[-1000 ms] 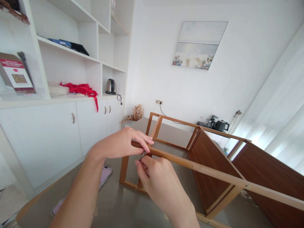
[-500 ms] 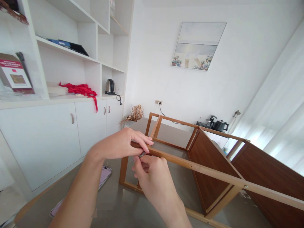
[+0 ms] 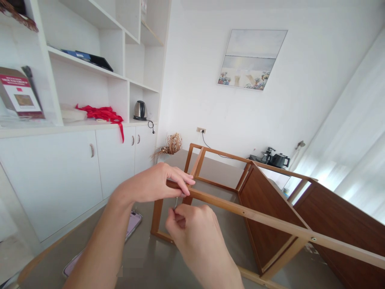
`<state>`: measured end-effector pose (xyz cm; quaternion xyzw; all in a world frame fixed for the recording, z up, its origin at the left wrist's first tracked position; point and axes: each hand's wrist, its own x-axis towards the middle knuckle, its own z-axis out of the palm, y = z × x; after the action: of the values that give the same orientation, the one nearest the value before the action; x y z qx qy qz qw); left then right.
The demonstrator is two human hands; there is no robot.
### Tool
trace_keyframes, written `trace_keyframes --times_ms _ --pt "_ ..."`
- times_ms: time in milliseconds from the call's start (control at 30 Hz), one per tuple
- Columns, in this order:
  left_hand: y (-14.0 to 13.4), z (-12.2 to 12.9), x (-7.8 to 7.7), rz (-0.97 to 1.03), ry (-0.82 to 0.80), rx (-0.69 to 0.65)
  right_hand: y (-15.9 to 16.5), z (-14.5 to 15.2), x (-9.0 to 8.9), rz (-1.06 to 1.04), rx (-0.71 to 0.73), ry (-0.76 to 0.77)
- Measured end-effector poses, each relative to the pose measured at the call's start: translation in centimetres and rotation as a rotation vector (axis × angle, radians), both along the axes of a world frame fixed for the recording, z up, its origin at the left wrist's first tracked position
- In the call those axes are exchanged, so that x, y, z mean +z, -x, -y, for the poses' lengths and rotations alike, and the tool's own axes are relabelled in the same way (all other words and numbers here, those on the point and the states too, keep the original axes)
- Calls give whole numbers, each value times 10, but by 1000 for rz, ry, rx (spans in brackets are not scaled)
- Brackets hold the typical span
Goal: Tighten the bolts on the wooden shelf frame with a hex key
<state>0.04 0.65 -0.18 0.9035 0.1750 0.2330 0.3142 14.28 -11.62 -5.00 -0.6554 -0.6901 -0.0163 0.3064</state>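
Note:
A wooden shelf frame (image 3: pixel 216 200) with brown panels lies on its side on the grey table. My left hand (image 3: pixel 168 180) grips the near corner of its rail, fingers over the top and thumb below. Just under that corner, my right hand (image 3: pixel 192 228) is closed in a pinch on a thin metal hex key (image 3: pixel 176 203). Only a short length of the key shows between the two hands; its upper end is hidden by my left fingers. Screw heads sit along the near rail, one of them a bolt (image 3: pixel 313 239) at the right.
A phone (image 3: pixel 134 223) lies on the table (image 3: pixel 144 265) beside my left forearm. White cabinets (image 3: pixel 48 180) with shelves stand at the left. A black kettle (image 3: pixel 279 160) and tea set are behind the frame. Dried plants (image 3: pixel 173 144) stand near the wall.
My right hand has dropped slightly and turned, and the hex key now points upright below the corner. My left hand stays in place on the frame.

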Motion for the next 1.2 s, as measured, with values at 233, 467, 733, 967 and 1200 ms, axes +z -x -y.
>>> trace_keyframes --times_ms 233,467,733,967,1200 --pt "0 1 2 -13 -1 -1 -16 20 26 49 146 -18" --pt "-1 1 3 -8 -17 -8 -35 26 39 -116 232 8" --pt "0 0 1 -33 -13 12 -43 31 44 -14 218 -21" --pt "0 -1 0 -34 -10 4 -46 22 36 64 152 -36" --pt "1 -2 -1 -36 -11 16 -41 20 34 88 172 -65"
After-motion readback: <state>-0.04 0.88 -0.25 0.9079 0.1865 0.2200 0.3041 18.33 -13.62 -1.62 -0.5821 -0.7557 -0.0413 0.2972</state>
